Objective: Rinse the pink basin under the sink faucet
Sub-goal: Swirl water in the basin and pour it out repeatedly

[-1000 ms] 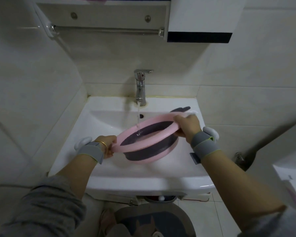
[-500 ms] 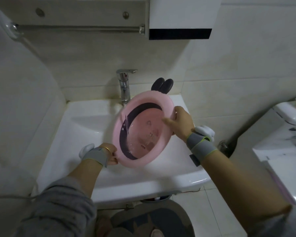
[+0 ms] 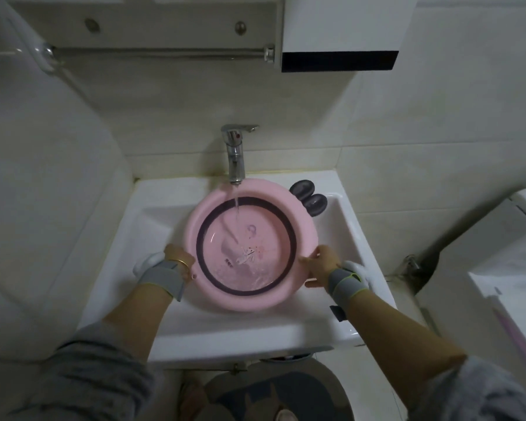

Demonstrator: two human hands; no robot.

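The pink basin [image 3: 219, 296], round with a dark ring inside and two dark ear-shaped tabs at its far right, sits level in the white sink [image 3: 152, 226]. Water runs from the chrome faucet [image 3: 236, 156] into the basin and splashes on its bottom. My left hand [image 3: 179, 261] grips the basin's left rim and my right hand [image 3: 321, 264] grips its right rim. Both wrists wear grey bands.
A tiled wall stands close on the left. A towel rail [image 3: 158, 53] and a white cabinet [image 3: 340, 31] hang above the faucet. A white appliance [image 3: 513, 268] stands at the right. A dark mat [image 3: 274, 393] lies on the floor under the sink.
The basin was tipped up on edge toward me half a second ago. It now lies level under the stream, with both hands still on its rim.
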